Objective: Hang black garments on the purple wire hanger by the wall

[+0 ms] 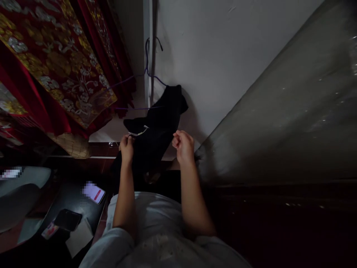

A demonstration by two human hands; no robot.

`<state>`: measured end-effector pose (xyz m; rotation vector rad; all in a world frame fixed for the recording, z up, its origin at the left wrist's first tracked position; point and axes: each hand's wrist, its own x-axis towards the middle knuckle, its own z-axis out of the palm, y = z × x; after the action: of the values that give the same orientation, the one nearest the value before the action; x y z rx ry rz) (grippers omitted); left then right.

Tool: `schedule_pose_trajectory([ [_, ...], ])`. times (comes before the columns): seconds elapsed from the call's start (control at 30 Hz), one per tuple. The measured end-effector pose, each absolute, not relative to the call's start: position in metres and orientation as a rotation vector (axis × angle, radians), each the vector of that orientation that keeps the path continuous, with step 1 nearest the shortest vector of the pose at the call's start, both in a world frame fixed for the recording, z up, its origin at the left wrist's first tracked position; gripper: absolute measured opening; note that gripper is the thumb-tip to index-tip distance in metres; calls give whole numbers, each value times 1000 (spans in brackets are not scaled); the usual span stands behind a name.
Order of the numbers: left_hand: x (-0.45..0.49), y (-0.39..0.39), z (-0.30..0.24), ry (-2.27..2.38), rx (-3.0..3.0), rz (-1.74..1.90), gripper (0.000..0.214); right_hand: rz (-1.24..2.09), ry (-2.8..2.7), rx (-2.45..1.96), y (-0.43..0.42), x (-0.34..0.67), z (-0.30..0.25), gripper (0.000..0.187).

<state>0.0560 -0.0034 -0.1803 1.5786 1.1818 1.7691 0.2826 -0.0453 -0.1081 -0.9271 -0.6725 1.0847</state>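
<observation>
A black garment hangs on a purple wire hanger hooked on the white wall. My left hand is closed, pinching the garment's left edge near a small white label. My right hand is closed in a pinch at the garment's right edge; what its fingers hold is too dark to make out. Both forearms reach up from my light shirt.
Red cloth with gold and silver embroidery hangs at upper left. A dark table at lower left carries a phone, cards and paper. A large shiny plastic-covered surface fills the right side.
</observation>
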Motion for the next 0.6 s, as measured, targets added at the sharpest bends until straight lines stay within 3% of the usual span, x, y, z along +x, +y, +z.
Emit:
schedule_pose_trajectory([
  [0.2, 81, -30, -133, 1052, 1369, 1797, 23, 891, -920, -1092, -47, 273, -129, 30],
  [0.33, 104, -57, -104, 952, 1426, 1750, 23, 1048, -1394, -854, -62, 260, -119, 61],
  [0.4, 112, -63, -93, 977, 1559, 1719, 25, 1150, -1497, -804, -69, 251, -112, 48],
  [0.5, 115, -55, -79, 1018, 1759, 1741, 32, 1202, -1456, -987, -71, 240, -106, 8],
  [0.6, 107, -33, -74, 974, 1881, 1608, 50, 1330, -1358, -1045, -62, 242, -96, 12],
])
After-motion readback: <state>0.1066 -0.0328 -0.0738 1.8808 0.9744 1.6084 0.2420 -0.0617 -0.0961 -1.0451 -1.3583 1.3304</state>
